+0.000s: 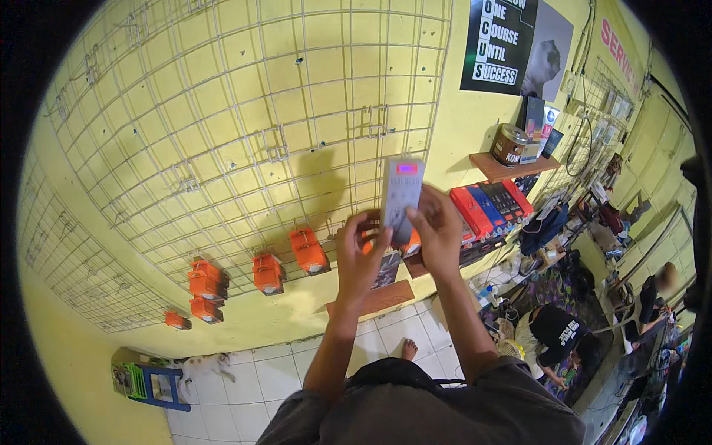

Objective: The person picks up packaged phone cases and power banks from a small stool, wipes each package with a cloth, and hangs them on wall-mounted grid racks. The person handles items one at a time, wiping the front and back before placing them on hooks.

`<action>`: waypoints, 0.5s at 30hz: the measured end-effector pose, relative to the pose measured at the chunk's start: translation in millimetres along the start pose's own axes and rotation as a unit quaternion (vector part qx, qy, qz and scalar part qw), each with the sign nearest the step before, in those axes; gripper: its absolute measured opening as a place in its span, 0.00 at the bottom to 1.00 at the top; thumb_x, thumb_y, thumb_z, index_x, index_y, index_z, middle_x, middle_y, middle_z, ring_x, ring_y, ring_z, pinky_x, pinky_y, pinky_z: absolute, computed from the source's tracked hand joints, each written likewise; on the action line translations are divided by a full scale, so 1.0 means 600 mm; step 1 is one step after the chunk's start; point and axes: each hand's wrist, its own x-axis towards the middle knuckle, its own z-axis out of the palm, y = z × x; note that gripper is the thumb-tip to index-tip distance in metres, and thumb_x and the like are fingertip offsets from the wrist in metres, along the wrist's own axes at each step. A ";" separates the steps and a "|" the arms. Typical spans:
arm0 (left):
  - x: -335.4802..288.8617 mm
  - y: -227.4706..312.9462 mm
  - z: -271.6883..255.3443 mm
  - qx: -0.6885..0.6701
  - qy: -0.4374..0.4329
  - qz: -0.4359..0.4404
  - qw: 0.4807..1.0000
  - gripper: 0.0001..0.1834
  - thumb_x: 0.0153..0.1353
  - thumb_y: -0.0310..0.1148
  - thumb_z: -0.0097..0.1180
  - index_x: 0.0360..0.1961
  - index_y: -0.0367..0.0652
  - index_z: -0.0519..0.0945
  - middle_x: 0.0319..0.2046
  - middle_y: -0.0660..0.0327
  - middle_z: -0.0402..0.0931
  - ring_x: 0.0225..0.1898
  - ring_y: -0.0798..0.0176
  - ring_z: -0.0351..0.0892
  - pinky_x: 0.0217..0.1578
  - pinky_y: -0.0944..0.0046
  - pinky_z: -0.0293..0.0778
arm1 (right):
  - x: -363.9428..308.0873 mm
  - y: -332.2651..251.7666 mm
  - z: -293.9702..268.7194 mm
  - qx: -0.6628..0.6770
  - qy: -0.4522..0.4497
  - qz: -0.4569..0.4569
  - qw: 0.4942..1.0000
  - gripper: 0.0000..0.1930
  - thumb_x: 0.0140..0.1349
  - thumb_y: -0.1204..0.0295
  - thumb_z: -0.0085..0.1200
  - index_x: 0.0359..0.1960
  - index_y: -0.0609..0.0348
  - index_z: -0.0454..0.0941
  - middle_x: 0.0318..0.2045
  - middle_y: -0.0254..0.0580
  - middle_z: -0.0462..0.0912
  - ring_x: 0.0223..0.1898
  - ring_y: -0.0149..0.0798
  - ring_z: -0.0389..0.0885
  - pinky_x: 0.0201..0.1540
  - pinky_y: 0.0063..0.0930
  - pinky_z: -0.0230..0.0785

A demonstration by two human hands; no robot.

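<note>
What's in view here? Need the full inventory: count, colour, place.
slim package: 1, grey with pink patch, in both hands
wire grid: at least 1, pale, on yellow wall
orange packs: 5 clear, orange, left of hands; others partly hidden
poster: 1, black, upper right
grey picture: 1, grey, beside poster
shelf: 1, brown, right
tin: 1, brown, on shelf
boxes: several, red/blue/black, below shelf
cat: 1, mostly white, floor, lower left
frame: 1, blue, beside cat
tiled floor: 1, white, bottom
other people: 2, dark tops, lower right
clutter: uncountable, mixed, right
bare foot: 1, lower middle
left hand: 1, on package
right hand: 1, on package
</note>
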 end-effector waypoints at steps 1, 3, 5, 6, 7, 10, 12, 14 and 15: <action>0.018 0.005 0.004 -0.004 0.004 -0.004 1.000 0.20 0.68 0.26 0.68 0.58 0.34 0.76 0.51 0.56 0.82 0.50 0.63 0.83 0.54 0.62 0.81 | 0.020 -0.003 0.004 -0.015 0.003 -0.018 1.000 0.23 0.70 0.81 0.62 0.66 0.67 0.73 0.56 0.49 0.84 0.57 0.37 0.83 0.59 0.32 0.77; 0.049 0.012 0.012 -0.018 0.007 0.002 1.000 0.21 0.68 0.31 0.70 0.57 0.34 0.78 0.48 0.55 0.84 0.46 0.65 0.85 0.48 0.63 0.83 | 0.048 -0.009 0.013 -0.022 0.008 -0.016 1.000 0.23 0.71 0.79 0.62 0.65 0.68 0.74 0.54 0.48 0.85 0.55 0.36 0.84 0.58 0.31 0.78; 0.062 0.018 0.016 -0.010 0.011 -0.001 1.000 0.21 0.68 0.31 0.69 0.57 0.34 0.78 0.48 0.55 0.84 0.46 0.65 0.85 0.48 0.63 0.83 | 0.064 -0.013 0.017 -0.032 0.006 -0.028 0.999 0.22 0.71 0.78 0.62 0.65 0.68 0.74 0.52 0.48 0.87 0.52 0.36 0.86 0.55 0.30 0.79; 0.064 0.019 0.016 -0.012 0.011 0.012 1.000 0.20 0.69 0.32 0.69 0.57 0.34 0.79 0.47 0.56 0.85 0.47 0.65 0.85 0.48 0.63 0.83 | 0.064 -0.013 0.019 -0.038 0.008 -0.011 0.999 0.22 0.71 0.78 0.62 0.65 0.67 0.75 0.52 0.48 0.87 0.51 0.36 0.86 0.55 0.29 0.79; 0.064 0.020 0.016 -0.011 0.012 -0.006 1.000 0.21 0.69 0.32 0.69 0.58 0.34 0.78 0.47 0.56 0.85 0.48 0.65 0.85 0.48 0.63 0.83 | 0.066 -0.013 0.019 -0.040 0.007 -0.005 0.999 0.22 0.72 0.77 0.62 0.65 0.67 0.75 0.52 0.48 0.87 0.51 0.36 0.86 0.54 0.29 0.79; 0.055 0.016 0.011 0.022 0.013 -0.033 0.999 0.22 0.69 0.32 0.69 0.59 0.34 0.77 0.48 0.55 0.85 0.48 0.65 0.85 0.49 0.63 0.83 | 0.063 -0.006 0.020 -0.045 0.003 0.009 0.999 0.21 0.71 0.77 0.62 0.64 0.65 0.77 0.53 0.49 0.87 0.51 0.35 0.86 0.54 0.29 0.80; 0.053 0.011 0.007 0.018 0.015 -0.025 0.999 0.22 0.69 0.32 0.69 0.59 0.33 0.77 0.48 0.55 0.85 0.48 0.64 0.85 0.50 0.63 0.83 | 0.063 0.002 0.020 -0.041 0.001 0.010 0.999 0.21 0.71 0.76 0.63 0.64 0.65 0.77 0.53 0.49 0.87 0.51 0.35 0.86 0.54 0.30 0.80; 0.054 0.004 0.005 0.015 0.012 -0.016 1.000 0.23 0.69 0.32 0.69 0.59 0.33 0.76 0.48 0.54 0.85 0.48 0.63 0.85 0.50 0.63 0.83 | 0.066 0.010 0.019 -0.032 0.001 0.003 0.999 0.21 0.71 0.76 0.63 0.64 0.65 0.78 0.54 0.49 0.87 0.51 0.35 0.86 0.54 0.31 0.79; 0.057 0.002 0.004 0.013 0.009 -0.008 1.000 0.23 0.69 0.32 0.69 0.59 0.33 0.76 0.49 0.54 0.85 0.48 0.63 0.85 0.50 0.62 0.84 | 0.068 0.014 0.019 -0.034 -0.002 -0.003 0.999 0.21 0.71 0.75 0.63 0.64 0.65 0.77 0.54 0.49 0.87 0.51 0.36 0.86 0.54 0.31 0.79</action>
